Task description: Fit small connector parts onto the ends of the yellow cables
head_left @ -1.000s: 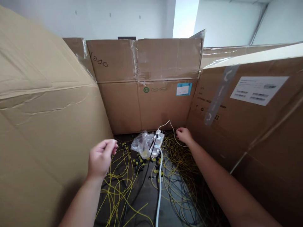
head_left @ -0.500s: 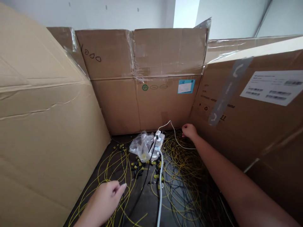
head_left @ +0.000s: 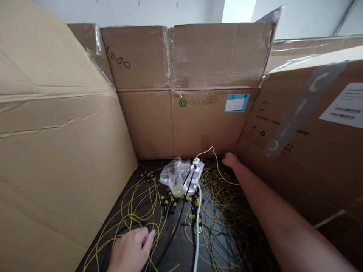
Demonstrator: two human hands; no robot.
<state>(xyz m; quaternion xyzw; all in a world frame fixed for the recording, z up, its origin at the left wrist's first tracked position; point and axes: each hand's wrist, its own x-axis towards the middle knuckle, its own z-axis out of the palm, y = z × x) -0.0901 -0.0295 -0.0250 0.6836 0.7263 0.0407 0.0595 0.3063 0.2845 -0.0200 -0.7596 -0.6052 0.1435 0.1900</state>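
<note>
My left hand (head_left: 132, 247) is low at the front, above loose yellow cables (head_left: 132, 216). Its fingers are curled in and the thumb lies alongside; nothing shows in it. My right hand (head_left: 230, 160) reaches down into the far right corner, at the edge of a dense heap of yellow cables (head_left: 227, 196). It looks closed, but its fingertips are hidden among shadow and strands. Between the hands stands a white power strip (head_left: 190, 185) with plugs in it. A thin white cord (head_left: 219, 168) loops from it toward my right forearm.
Cardboard walls close in at the left (head_left: 62, 158), back (head_left: 153, 124) and right (head_left: 297, 170). A clear plastic bag (head_left: 175, 175) leans against the strip. Small black and yellow connectors (head_left: 168, 206) lie before it. A thick white cable (head_left: 197, 230) and a black cord (head_left: 181, 215) run forward.
My left hand has dropped from beside the left wall to low over the yellow cables. My right hand has reached farther down into the back right corner. The view has tilted downward.
</note>
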